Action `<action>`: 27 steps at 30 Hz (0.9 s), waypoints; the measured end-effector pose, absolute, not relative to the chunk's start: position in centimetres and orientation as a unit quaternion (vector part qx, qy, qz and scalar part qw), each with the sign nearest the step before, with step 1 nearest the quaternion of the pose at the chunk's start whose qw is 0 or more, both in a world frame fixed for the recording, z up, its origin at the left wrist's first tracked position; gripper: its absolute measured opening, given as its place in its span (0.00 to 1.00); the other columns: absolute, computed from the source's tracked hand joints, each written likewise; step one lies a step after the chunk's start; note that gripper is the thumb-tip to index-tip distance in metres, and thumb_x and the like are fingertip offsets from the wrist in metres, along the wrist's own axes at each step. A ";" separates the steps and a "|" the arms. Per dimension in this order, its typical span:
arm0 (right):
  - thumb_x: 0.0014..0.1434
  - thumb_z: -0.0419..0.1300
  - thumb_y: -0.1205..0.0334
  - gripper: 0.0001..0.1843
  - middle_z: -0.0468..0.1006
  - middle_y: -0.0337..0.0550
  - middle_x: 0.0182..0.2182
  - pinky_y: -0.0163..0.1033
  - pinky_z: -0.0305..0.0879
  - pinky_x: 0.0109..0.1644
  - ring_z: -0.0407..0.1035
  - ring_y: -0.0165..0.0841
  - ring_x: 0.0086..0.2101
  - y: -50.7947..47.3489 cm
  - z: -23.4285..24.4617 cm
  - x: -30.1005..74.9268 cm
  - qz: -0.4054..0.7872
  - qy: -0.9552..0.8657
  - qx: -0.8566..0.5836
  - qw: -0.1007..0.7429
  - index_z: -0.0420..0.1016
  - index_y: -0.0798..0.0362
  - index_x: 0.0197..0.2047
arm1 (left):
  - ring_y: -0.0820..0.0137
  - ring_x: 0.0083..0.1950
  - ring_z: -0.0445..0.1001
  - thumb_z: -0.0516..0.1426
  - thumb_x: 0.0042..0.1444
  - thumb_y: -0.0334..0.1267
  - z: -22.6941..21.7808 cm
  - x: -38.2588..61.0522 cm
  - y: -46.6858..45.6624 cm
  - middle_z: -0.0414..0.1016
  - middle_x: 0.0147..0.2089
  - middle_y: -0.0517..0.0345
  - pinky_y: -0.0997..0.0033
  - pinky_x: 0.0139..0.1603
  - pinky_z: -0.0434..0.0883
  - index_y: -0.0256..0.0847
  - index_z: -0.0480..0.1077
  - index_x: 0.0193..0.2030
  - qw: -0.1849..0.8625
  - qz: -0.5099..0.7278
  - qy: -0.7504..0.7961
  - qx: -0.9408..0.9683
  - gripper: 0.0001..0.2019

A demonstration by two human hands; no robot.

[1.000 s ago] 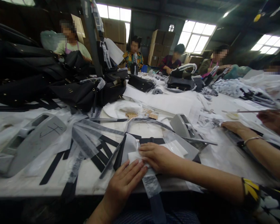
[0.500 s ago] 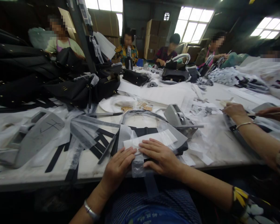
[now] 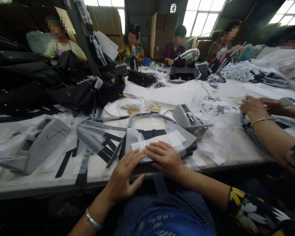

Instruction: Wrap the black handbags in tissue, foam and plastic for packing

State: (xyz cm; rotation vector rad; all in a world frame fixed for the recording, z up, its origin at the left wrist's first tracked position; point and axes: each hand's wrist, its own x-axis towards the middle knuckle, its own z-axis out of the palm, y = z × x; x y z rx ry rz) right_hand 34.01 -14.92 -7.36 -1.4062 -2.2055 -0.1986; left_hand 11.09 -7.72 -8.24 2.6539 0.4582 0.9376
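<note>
My left hand (image 3: pixel 124 175) lies flat at the table's near edge, fingers stretched onto a white paper sheet (image 3: pixel 159 143). My right hand (image 3: pixel 164 158) presses flat on the same sheet, fingers spread. The paper covers a black strap piece (image 3: pixel 152 133) wrapped in clear plastic film (image 3: pixel 149 118). A grey strip (image 3: pixel 159 185) hangs down from under my hands over the table edge. Neither hand grips anything.
Loose black straps (image 3: pixel 105 150) and plastic wraps lie to the left, beside a grey tape dispenser (image 3: pixel 43 144); another dispenser (image 3: pixel 185 116) sits behind the paper. Black handbags (image 3: pixel 83 93) pile at the left. A co-worker's hands (image 3: pixel 254 108) work at the right; other people sit across the table.
My hands slid toward the table's near edge, smoothing the paper flat; the hanging strip now drops lower. The co-worker's hands came together at the right.
</note>
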 end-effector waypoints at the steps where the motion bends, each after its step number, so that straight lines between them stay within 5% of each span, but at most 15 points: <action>1: 0.65 0.60 0.60 0.23 0.75 0.47 0.57 0.54 0.61 0.63 0.68 0.42 0.57 -14.8 -7.5 34.0 -0.077 -0.811 -0.520 0.257 0.70 0.49 0.62 | 0.56 0.68 0.63 0.58 0.62 0.38 -8.3 11.2 -7.8 0.70 0.64 0.45 0.49 0.66 0.68 0.38 0.62 0.66 0.140 0.337 0.164 0.916 0.25; 7: 0.66 0.58 0.63 0.21 0.75 0.46 0.58 0.53 0.60 0.65 0.67 0.41 0.58 -15.1 -7.1 34.2 -0.088 -0.816 -0.504 0.268 0.70 0.51 0.61 | 0.62 0.65 0.68 0.55 0.63 0.23 -10.7 12.2 -7.2 0.74 0.60 0.49 0.54 0.65 0.68 0.40 0.67 0.63 0.027 0.409 0.131 0.903 0.23; 11: 0.66 0.56 0.68 0.23 0.73 0.46 0.60 0.52 0.58 0.68 0.61 0.37 0.63 -18.9 -7.5 35.6 -0.077 -0.844 -0.448 0.286 0.68 0.51 0.63 | 0.61 0.65 0.69 0.54 0.64 0.24 -10.9 12.2 -7.3 0.75 0.59 0.48 0.54 0.64 0.69 0.40 0.67 0.63 0.015 0.418 0.128 0.899 0.22; 17: 0.67 0.52 0.74 0.26 0.67 0.46 0.64 0.52 0.56 0.69 0.51 0.37 0.68 -23.6 -11.1 36.4 -0.079 -0.886 -0.416 0.188 0.65 0.52 0.66 | 0.62 0.64 0.69 0.54 0.64 0.24 -10.8 12.2 -7.4 0.75 0.59 0.50 0.55 0.64 0.69 0.43 0.65 0.64 0.021 0.423 0.132 0.896 0.23; 27: 0.68 0.56 0.70 0.10 0.83 0.48 0.44 0.42 0.75 0.54 0.77 0.35 0.47 -18.8 -12.5 29.5 -0.086 -0.821 -0.407 0.391 0.78 0.58 0.48 | 0.61 0.65 0.69 0.53 0.64 0.24 -11.1 12.2 -7.2 0.74 0.60 0.49 0.52 0.63 0.69 0.42 0.66 0.64 0.006 0.418 0.126 0.900 0.23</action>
